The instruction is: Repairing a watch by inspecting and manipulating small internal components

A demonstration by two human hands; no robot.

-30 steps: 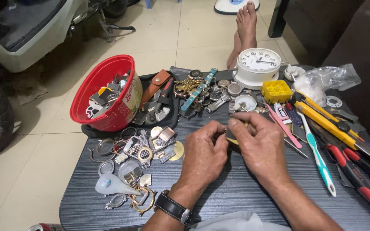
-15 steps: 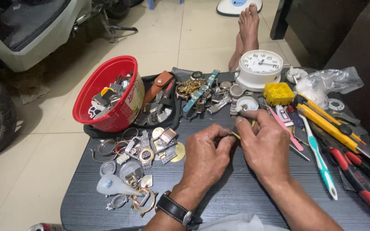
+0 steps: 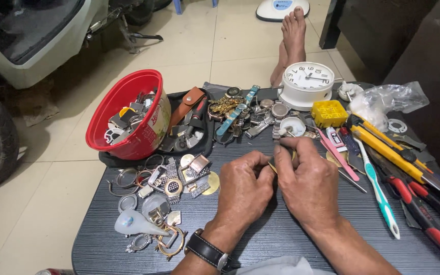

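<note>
A dark wood-grain table (image 3: 281, 244) stands on a pale beige tiled floor (image 3: 220, 46), with a white scooter body (image 3: 31, 46) at left and dark furniture (image 3: 383, 35) at right.

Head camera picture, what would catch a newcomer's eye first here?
Probably the red bowl heaped with watch parts, tipped on its side at the table's back left. Next the two hands at the middle, the left hand and right hand pinching a small yellowish part between them. Then the white round clock at the back and the row of tools down the right.
</note>
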